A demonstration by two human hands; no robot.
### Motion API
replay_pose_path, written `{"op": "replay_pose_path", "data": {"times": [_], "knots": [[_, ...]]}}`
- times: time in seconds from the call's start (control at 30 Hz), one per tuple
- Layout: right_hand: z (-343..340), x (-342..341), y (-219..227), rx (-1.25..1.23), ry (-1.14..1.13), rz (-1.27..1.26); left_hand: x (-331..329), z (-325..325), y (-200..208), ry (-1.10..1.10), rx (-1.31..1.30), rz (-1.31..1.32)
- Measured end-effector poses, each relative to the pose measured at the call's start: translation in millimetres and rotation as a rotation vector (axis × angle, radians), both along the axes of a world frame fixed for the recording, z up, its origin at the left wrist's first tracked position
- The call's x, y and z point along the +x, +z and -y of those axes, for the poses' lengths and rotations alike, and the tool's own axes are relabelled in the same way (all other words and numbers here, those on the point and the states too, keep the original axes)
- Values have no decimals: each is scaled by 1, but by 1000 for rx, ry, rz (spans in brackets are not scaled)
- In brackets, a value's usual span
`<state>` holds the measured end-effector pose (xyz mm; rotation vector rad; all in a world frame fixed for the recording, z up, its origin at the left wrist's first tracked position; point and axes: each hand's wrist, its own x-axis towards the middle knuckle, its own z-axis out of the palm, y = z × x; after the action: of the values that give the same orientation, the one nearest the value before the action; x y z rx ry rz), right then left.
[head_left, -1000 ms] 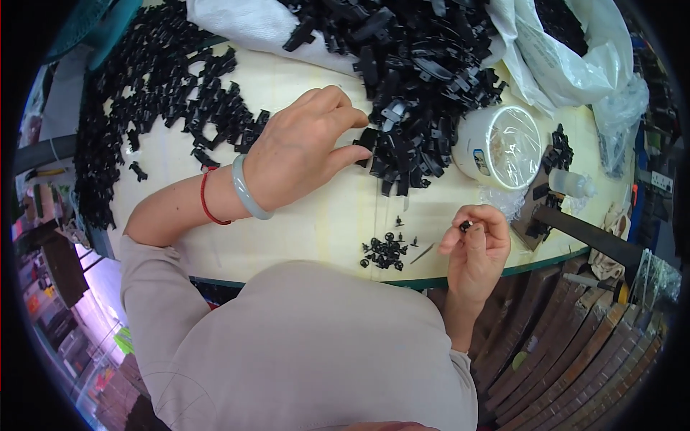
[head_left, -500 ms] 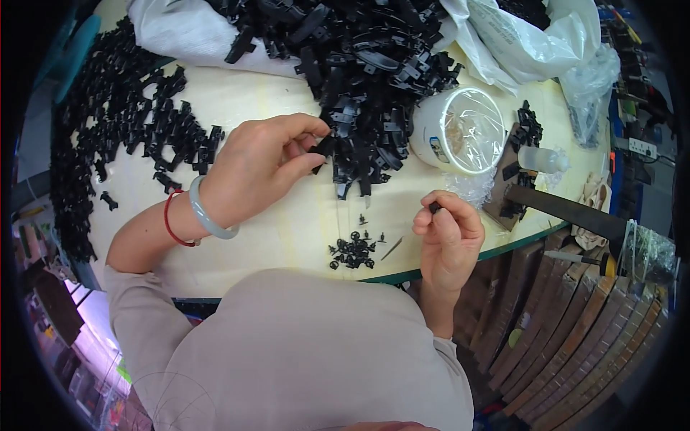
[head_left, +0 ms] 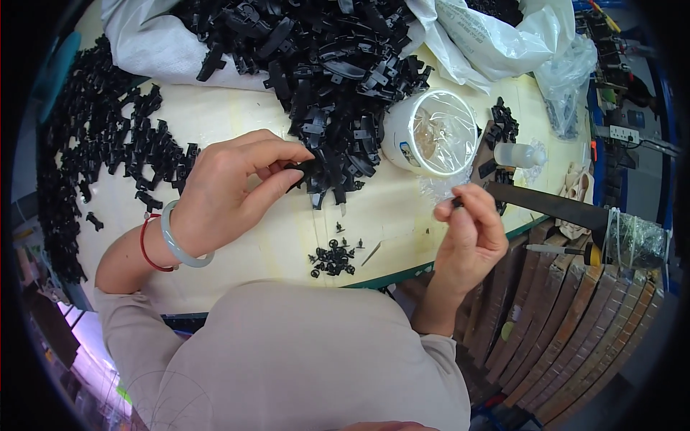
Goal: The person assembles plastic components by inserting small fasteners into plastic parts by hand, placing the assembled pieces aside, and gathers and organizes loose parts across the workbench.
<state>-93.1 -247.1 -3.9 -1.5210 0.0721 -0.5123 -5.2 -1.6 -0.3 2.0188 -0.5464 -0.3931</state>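
My left hand [head_left: 226, 190] is closed in a pinch on a black plastic part [head_left: 295, 177], at the near left edge of a big heap of similar black parts [head_left: 338, 79]. Its fingers cover much of that piece. Off to the right, my right hand [head_left: 471, 237] pinches a small black piece [head_left: 457, 203] between thumb and fingers, above the table's near edge. Between the two hands, closer to my body, lies a little pile of small round black pieces [head_left: 333, 260]. A thin pointed sliver [head_left: 371, 253] rests beside that pile.
Many black parts [head_left: 136, 136] spread over the table's left side. A white bucket [head_left: 402, 136] with clear plastic film stands right of the heap, near a small bottle [head_left: 519, 154] and a dark metal bar [head_left: 546, 203]. White sacks [head_left: 496, 32] lie at the back.
The whole view has shifted a little. My right hand has moved right, away from the small pile, still pinching its piece. My left hand stays at the heap with its part.
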Motion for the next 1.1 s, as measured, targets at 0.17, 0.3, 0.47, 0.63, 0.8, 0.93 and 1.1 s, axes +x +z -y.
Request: {"op": "replay_pose_path", "data": {"times": [0.17, 0.3, 0.47, 0.63, 0.8, 0.93, 1.1], "knots": [[12, 11, 10, -76, 20, 2, 0, 1, 0, -42, -107, -125], [15, 17, 12, -99, 28, -35, -1, 0, -1, -38, -146, -197], [15, 22, 13, -137, 24, -75, -2, 2, -1, -26, -220, -347], [14, 36, 20, -566, -127, -144, -2, 3, -1, -31, -240, -426], [14, 53, 22, -1163, -113, 121, -4, 2, -5, -15, -283, -514], [13, 58, 22, -1257, -36, 114, -3, 1, -3, -23, -329, -605], [16, 60, 21, -1298, 1, 92, -1, 3, 1, -12, -380, -702]]}}
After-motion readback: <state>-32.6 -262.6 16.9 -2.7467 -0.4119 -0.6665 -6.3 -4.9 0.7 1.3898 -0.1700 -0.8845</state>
